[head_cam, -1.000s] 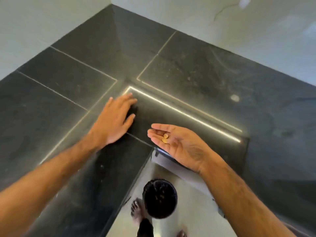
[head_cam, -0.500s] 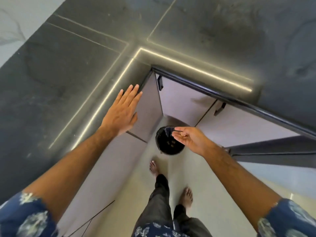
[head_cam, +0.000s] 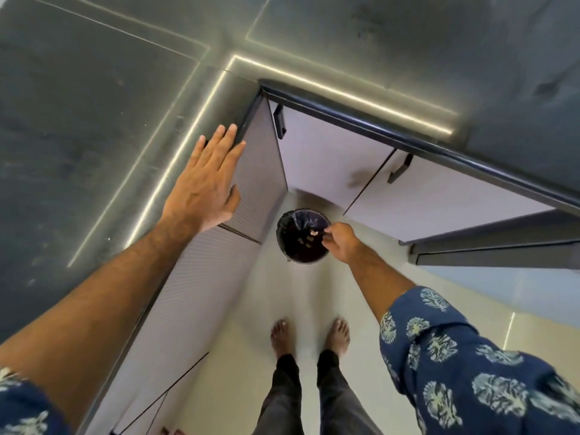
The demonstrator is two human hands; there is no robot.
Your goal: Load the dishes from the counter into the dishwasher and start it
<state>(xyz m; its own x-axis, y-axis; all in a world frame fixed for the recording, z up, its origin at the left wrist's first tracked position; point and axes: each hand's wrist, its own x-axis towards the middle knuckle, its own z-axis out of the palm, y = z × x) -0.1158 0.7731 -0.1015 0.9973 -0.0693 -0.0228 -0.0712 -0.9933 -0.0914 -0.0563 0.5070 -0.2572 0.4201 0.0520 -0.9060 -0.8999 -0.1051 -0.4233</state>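
The right hand (head_cam: 340, 243) reaches down over the rim of a small bin (head_cam: 303, 237) lined with a dark bag, standing on the floor in the far corner where the two cabinet runs meet; its fingers are curled together at the tips, and whether they pinch anything cannot be told, though small pale crumbs (head_cam: 310, 235) show inside the bin just left of them. The left hand (head_cam: 204, 183) is flat with straight fingers, held over the near edge of the dark counter (head_cam: 94, 120) on the left, gripping nothing. No dishes and no dishwasher are in sight, so the loading itself looks not yet begun. Dishes will likely be stiff, breakable and slick if wet, best taken by the rim with thumb on top and fingers beneath, heavier pieces with both hands
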